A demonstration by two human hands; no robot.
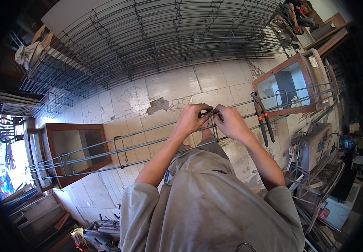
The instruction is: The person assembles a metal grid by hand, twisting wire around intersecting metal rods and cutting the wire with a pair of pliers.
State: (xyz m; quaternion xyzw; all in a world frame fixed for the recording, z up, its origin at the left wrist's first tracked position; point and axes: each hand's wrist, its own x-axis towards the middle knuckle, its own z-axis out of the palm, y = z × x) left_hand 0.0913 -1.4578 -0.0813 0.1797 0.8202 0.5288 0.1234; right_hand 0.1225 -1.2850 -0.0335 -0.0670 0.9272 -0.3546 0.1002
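Observation:
A long, narrow cage of steel reinforcing bars (148,143) with square stirrups (115,148) runs across in front of me. My left hand (191,118) is at the far bar near the middle, thumb and fingers pinched together. Right beside it my right hand (229,121) is pinched closed at the same spot, by a stirrup. Whatever lies between the fingertips is too small and hidden to make out. To the right of my right hand, a pair of pincers (262,119) with black and orange handles hangs on the cage by its jaws.
Wood-framed glass cabinets lie under both cage ends, left (76,127) and right (276,68). Many finished cages (169,42) are stacked beyond. The tiled floor has a broken patch (158,106). A metal bench with scrap (315,143) stands at right; another person (301,17) is far right.

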